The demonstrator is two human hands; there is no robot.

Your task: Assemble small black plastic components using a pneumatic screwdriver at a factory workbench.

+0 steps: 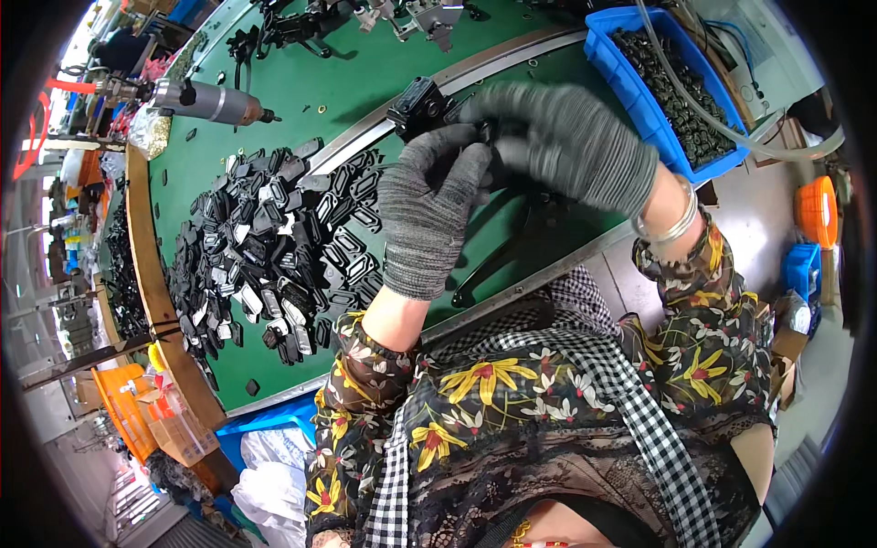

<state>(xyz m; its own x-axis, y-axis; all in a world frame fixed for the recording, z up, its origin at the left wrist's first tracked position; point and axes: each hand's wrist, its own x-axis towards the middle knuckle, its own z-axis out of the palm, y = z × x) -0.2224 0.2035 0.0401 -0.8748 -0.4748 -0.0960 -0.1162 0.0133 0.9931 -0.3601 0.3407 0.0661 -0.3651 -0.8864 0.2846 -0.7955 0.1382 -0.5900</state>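
My left hand [425, 215], in a grey knitted glove, is closed with thumb and fingers pinched round a small black part, mostly hidden by the fingers. Just beyond its fingertips is a boxy black piece [420, 107]; I cannot tell whether it is held or stands on the bench. My right hand [580, 146], gloved alike, reaches in from the right to the same spot, its fingers smeared by motion. Below the hands a long, curved black piece [498, 265] slants over the green bench top. Left of my left hand lies a heap of flat black plastic parts [274, 242].
A blue bin [722, 169] of small dark metal parts sits at the right, a clear hose passing over it. At the upper left hangs a power screwdriver [210, 102]. A metal rail [356, 137] crosses the green bench. Further machinery [425, 18] stands at the far edge.
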